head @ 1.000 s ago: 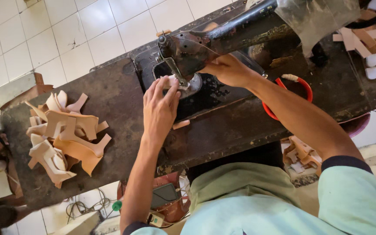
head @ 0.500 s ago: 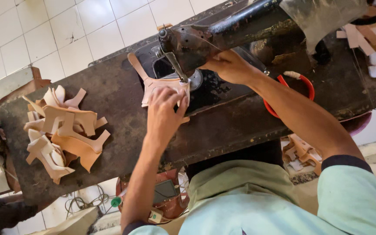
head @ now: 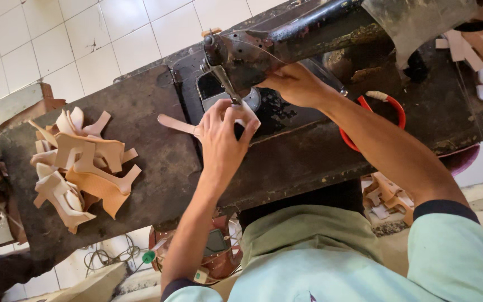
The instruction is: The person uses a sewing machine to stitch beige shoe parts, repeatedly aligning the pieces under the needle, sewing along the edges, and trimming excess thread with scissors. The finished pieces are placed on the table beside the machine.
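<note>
The left hand presses and pinches a tan leather piece flat on the bed of the black sewing machine, just under the needle, with the long strap end of the piece pointing out to the left over the dark table. The right hand rests closed against the machine head right behind the needle, but I cannot tell if it grips something there. A pile of cut pieces lies well apart on the left of the table, and red scissors lie under the right forearm.
</note>
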`<state>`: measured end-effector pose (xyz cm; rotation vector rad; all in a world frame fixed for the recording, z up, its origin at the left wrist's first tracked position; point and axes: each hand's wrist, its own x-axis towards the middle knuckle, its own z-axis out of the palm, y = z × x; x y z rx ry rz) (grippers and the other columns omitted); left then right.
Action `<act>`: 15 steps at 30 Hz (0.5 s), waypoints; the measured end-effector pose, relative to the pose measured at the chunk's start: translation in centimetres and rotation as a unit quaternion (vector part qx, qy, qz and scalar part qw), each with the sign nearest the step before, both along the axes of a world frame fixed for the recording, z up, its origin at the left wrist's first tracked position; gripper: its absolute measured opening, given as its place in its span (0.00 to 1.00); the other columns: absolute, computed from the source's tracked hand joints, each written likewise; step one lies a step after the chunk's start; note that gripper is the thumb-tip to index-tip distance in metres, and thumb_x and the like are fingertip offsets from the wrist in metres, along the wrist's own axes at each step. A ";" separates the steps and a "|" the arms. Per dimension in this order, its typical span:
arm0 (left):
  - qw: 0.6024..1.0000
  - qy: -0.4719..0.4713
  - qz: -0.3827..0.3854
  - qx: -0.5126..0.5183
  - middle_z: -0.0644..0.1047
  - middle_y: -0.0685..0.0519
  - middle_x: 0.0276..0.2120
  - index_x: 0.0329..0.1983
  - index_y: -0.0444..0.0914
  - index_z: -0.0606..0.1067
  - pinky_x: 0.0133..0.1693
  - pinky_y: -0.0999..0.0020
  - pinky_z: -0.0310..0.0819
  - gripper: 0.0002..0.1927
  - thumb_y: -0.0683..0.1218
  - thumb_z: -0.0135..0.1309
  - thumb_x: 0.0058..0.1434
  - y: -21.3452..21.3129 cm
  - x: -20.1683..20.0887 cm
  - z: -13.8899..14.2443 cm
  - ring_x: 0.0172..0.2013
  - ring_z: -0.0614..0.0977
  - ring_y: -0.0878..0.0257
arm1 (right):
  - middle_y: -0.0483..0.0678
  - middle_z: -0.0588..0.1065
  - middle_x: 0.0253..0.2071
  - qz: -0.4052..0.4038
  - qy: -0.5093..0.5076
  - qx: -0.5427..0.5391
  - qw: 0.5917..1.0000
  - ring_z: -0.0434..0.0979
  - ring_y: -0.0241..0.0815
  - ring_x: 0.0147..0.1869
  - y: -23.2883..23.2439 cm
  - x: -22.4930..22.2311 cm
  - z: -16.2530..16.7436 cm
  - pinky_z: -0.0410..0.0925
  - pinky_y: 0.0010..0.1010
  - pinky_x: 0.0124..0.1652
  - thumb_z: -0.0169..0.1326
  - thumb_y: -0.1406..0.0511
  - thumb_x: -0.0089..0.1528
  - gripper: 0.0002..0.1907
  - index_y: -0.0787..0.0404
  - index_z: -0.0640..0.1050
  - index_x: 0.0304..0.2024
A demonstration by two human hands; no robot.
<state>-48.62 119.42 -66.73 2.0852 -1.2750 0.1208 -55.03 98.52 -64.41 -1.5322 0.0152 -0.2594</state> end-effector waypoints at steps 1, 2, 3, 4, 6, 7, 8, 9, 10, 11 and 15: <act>1.000 -0.004 0.011 0.002 0.74 0.47 0.54 0.48 0.40 0.74 0.59 0.49 0.62 0.18 0.51 0.66 0.61 -0.2 -0.4 -0.2 0.57 0.74 0.46 | 0.38 0.79 0.42 -0.003 0.006 -0.019 1.000 0.72 0.27 0.42 0.1 -0.2 0.3 0.66 0.23 0.41 0.54 0.65 0.71 0.11 0.62 0.80 0.53; 1.000 -0.008 0.023 0.006 0.73 0.47 0.55 0.50 0.39 0.74 0.58 0.49 0.61 0.19 0.51 0.66 0.61 -0.3 -0.6 -0.3 0.58 0.73 0.45 | 0.38 0.79 0.39 -0.006 0.012 -0.037 0.999 0.71 0.26 0.39 0.3 -0.3 0.6 0.65 0.23 0.39 0.54 0.65 0.71 0.10 0.62 0.81 0.52; 0.999 -0.011 0.034 0.011 0.73 0.46 0.55 0.51 0.39 0.73 0.58 0.49 0.60 0.21 0.51 0.66 0.61 -0.3 -0.9 -0.4 0.58 0.73 0.45 | 0.37 0.78 0.37 -0.009 0.019 -0.053 0.998 0.70 0.26 0.36 0.5 -0.5 0.9 0.63 0.23 0.36 0.54 0.64 0.71 0.10 0.61 0.82 0.51; 0.999 -0.010 0.039 0.014 0.73 0.46 0.56 0.50 0.38 0.73 0.59 0.49 0.60 0.21 0.52 0.66 0.61 -0.2 -1.1 -0.6 0.58 0.72 0.45 | 0.38 0.76 0.34 -0.017 0.030 -0.056 0.998 0.67 0.27 0.34 0.7 -0.6 1.1 0.61 0.24 0.34 0.55 0.64 0.71 0.10 0.61 0.82 0.50; 0.999 -0.012 0.051 0.015 0.73 0.46 0.57 0.49 0.38 0.72 0.59 0.49 0.60 0.22 0.52 0.66 0.60 -0.2 -1.4 -1.1 0.60 0.72 0.46 | 0.38 0.71 0.29 -0.033 0.047 -0.067 0.996 0.61 0.28 0.30 1.0 -1.0 1.7 0.55 0.26 0.31 0.55 0.64 0.72 0.09 0.62 0.83 0.49; 0.999 -0.009 0.049 0.015 0.73 0.46 0.57 0.49 0.38 0.72 0.59 0.49 0.59 0.22 0.52 0.67 0.59 -0.2 -1.4 -1.3 0.60 0.72 0.46 | 0.37 0.72 0.29 -0.026 0.035 -0.055 0.998 0.61 0.27 0.30 1.2 -1.2 1.9 0.56 0.25 0.30 0.55 0.63 0.71 0.10 0.61 0.82 0.49; 0.999 -0.005 0.047 0.016 0.73 0.47 0.56 0.49 0.37 0.71 0.59 0.49 0.59 0.23 0.52 0.67 0.59 0.0 -1.3 -1.6 0.60 0.72 0.46 | 0.36 0.73 0.30 -0.020 0.025 -0.042 0.999 0.61 0.26 0.29 1.4 -1.3 2.0 0.56 0.25 0.30 0.55 0.63 0.71 0.10 0.60 0.82 0.50; 0.999 -0.001 0.046 0.016 0.74 0.47 0.56 0.49 0.37 0.71 0.59 0.49 0.59 0.23 0.52 0.68 0.58 0.1 -1.2 -1.9 0.60 0.72 0.46 | 0.35 0.73 0.30 -0.013 0.015 -0.030 0.999 0.61 0.26 0.29 1.6 -1.5 2.0 0.57 0.25 0.29 0.54 0.63 0.70 0.10 0.59 0.81 0.50; 0.999 -0.015 0.030 0.009 0.73 0.46 0.56 0.48 0.36 0.71 0.59 0.48 0.59 0.24 0.52 0.68 0.58 0.3 -0.9 -2.2 0.60 0.71 0.46 | 0.35 0.70 0.27 -0.021 0.040 -0.055 0.997 0.59 0.26 0.27 1.9 -1.8 2.0 0.55 0.25 0.27 0.54 0.62 0.71 0.09 0.59 0.82 0.48; 0.999 -0.030 0.014 0.003 0.73 0.44 0.57 0.48 0.36 0.70 0.59 0.48 0.58 0.25 0.51 0.69 0.58 0.4 -0.4 -2.4 0.60 0.70 0.45 | 0.36 0.66 0.23 -0.029 0.065 -0.079 0.994 0.56 0.27 0.24 1.9 -2.0 1.8 0.52 0.26 0.26 0.53 0.61 0.71 0.10 0.58 0.82 0.46; 0.999 0.008 -0.019 0.041 0.75 0.45 0.50 0.54 0.35 0.71 0.59 0.48 0.58 0.29 0.47 0.70 0.53 1.5 0.9 -3.0 0.59 0.71 0.46 | 0.36 0.61 0.18 -0.039 0.116 -0.103 0.987 0.54 0.29 0.20 2.7 -2.9 0.9 0.49 0.29 0.23 0.53 0.60 0.70 0.10 0.56 0.83 0.44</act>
